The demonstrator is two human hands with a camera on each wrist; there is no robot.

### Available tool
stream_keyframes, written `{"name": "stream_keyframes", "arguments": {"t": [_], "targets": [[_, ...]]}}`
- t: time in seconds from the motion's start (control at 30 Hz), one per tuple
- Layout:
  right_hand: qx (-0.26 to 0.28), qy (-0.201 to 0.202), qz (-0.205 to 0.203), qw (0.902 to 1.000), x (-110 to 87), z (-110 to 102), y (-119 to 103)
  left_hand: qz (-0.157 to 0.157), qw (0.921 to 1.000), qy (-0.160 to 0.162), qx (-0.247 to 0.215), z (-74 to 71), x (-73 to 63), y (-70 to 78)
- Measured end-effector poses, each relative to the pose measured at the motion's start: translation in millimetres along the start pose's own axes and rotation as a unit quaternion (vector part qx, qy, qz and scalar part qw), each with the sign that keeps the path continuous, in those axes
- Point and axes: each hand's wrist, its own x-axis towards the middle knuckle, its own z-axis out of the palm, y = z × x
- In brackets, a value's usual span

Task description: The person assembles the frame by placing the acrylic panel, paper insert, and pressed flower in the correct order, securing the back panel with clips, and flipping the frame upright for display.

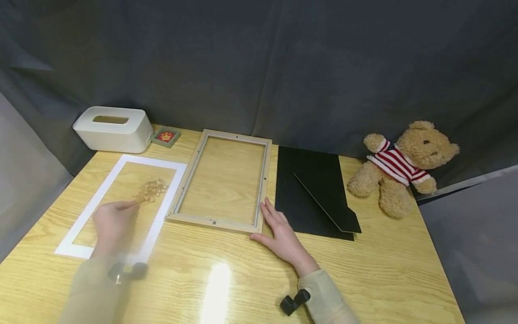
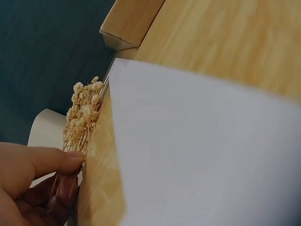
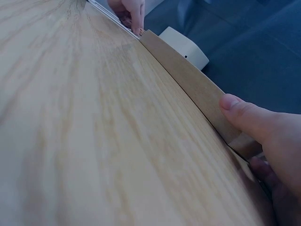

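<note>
My left hand [image 1: 113, 225] pinches the stems of a small bunch of dried flowers [image 1: 154, 189], thumb against fingertips. In the left wrist view the pale flower heads [image 2: 84, 108] point up and away from the hand. They overlap the opening of a white mat border [image 1: 93, 198] lying flat on the table. Beside it is a light wooden picture frame [image 1: 267, 166], with small fasteners on its rim. My right hand [image 1: 281, 234] rests at the near right corner of this frame. Its thumb touches the front edge, and its fairly straight fingers lie along the right side.
Right of the frame lies a black backing board [image 1: 291, 189] with a raised stand flap [image 1: 332, 202]. A teddy bear [image 1: 398, 166] in a striped shirt sits at the far right. At the back left are a white tissue box [image 1: 117, 135] and a small green square piece [image 1: 173, 140].
</note>
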Motion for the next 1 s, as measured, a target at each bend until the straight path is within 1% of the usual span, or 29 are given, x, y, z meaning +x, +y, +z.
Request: {"name": "stream_keyframes", "arguments": {"t": [0.1,0.27,0.47,0.63,0.77,0.83,0.93,1.0], "targets": [[0.002,-0.003,0.002,1.0,0.6,-1,0,-0.01,0.9999,-0.002,-0.01,-0.1,0.0,0.9],[0.002,-0.005,0.003,1.0,1.0,-1,0,-0.018,0.9991,-0.026,-0.029,-1.8,-1.5,2.2],[-0.001,-0.003,0.001,1.0,0.9,0,0,-0.01,0.9981,-0.055,-0.025,-8.4,-6.3,2.3],[-0.001,-0.003,0.0,1.0,0.7,0,1,-0.007,0.9975,-0.068,-0.015,-14.2,-5.9,-1.8],[0.0,-0.005,0.0,1.0,0.6,0,1,0.007,0.9982,-0.06,0.003,-20.9,-4.5,-9.1],[0.001,-0.005,0.0,1.0,0.7,0,1,0.017,0.9987,-0.048,0.008,-25.9,-3.5,-13.2],[0.002,-0.003,-0.001,1.0,0.5,1,0,0.022,0.9992,-0.033,-0.005,-34.5,-1.9,-18.4],[0.001,0.001,-0.001,1.0,0.0,0,0,0.019,0.9994,-0.023,-0.015,-39.2,0.6,-22.4]]}}
